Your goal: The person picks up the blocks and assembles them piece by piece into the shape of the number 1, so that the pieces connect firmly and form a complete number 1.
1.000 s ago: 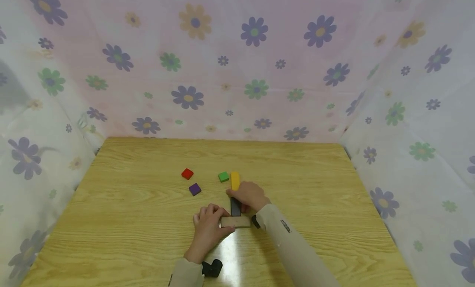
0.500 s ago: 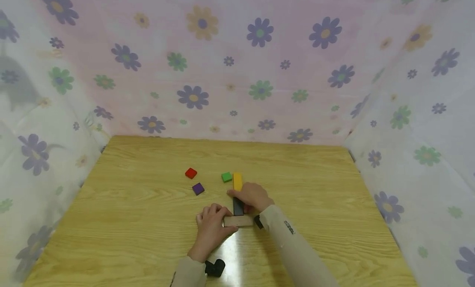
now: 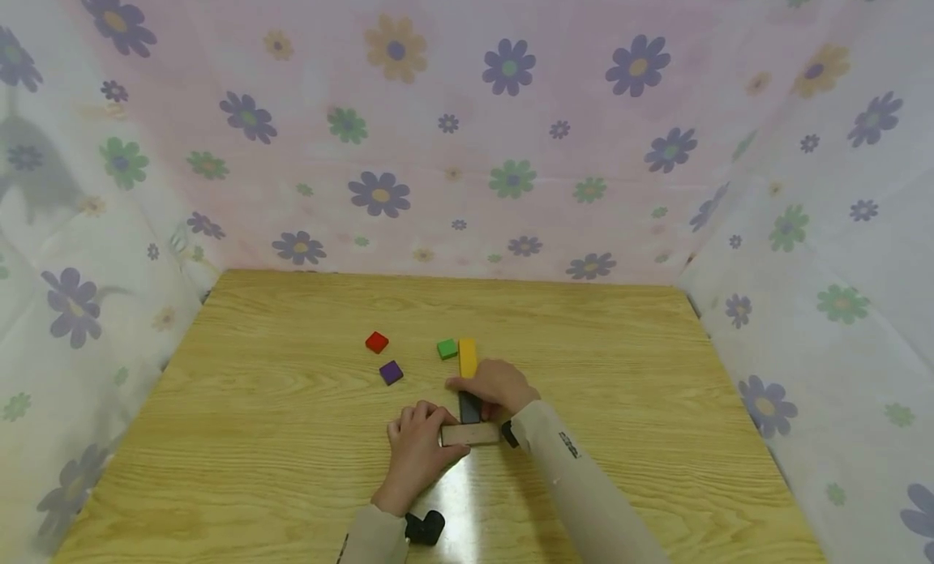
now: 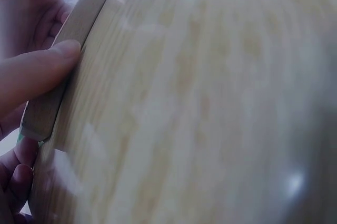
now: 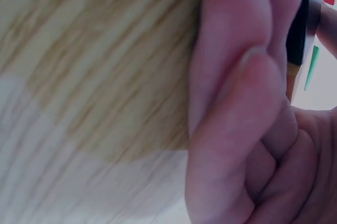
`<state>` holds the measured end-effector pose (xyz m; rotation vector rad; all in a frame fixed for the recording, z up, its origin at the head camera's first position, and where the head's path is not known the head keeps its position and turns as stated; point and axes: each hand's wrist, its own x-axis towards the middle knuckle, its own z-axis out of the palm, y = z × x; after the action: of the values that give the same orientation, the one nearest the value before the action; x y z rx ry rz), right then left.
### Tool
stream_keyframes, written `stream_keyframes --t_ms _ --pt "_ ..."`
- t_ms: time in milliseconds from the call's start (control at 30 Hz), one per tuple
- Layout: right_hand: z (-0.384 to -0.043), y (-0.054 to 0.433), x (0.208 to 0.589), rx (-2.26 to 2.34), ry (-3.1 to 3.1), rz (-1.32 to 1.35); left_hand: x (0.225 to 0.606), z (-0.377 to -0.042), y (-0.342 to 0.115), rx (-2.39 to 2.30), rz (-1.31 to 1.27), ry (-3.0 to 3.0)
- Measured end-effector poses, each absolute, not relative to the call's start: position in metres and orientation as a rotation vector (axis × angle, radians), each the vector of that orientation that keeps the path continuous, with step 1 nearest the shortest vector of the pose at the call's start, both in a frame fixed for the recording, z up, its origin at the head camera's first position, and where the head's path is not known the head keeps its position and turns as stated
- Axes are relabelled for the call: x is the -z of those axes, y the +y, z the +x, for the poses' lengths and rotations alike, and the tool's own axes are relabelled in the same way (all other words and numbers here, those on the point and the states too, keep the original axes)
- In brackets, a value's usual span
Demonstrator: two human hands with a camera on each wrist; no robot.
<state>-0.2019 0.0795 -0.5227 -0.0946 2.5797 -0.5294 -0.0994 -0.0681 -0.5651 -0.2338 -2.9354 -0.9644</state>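
Pale wood makes up the bar-shaped block (image 3: 473, 434) lying crosswise in the near middle of the table. The left hand (image 3: 419, 446), at its 9 o'clock end, is part-closed and pinches it, thumb on the near face and a finger on the far side. A black block (image 3: 470, 408) points away from it at 12 o'clock, its near end against or just beside the wooden block. Over that black block, from 2 o'clock, comes the right hand (image 3: 498, 384) — curled in a grip, thumb on the 9 o'clock side and fingers on the 3 o'clock side. Further along at 12 o'clock is a yellow block (image 3: 468, 357), its near end hidden by the right hand. Just beside it at 10 o'clock sits a small green block (image 3: 447, 349). Apart from these, at 10 o'clock from the black block, lies a purple block (image 3: 391, 373), with a red block (image 3: 376, 342) near it at 11 o'clock. Beige sleeves (image 3: 584, 483) cover both forearms. Around the wood-grain table (image 3: 277, 450), flower-printed sheeting (image 3: 467, 159) rises at 9, 12 and 3 o'clock — pinkish at 12, whiter at the sides.
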Motion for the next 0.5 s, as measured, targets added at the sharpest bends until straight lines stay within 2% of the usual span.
stream_keyframes --t_ms 500 --pt "-0.1989 0.0757 0.5183 0.507 2.621 -0.167 0.5647 -0.1003 -0.0686 0.957 -0.227 -2.939"
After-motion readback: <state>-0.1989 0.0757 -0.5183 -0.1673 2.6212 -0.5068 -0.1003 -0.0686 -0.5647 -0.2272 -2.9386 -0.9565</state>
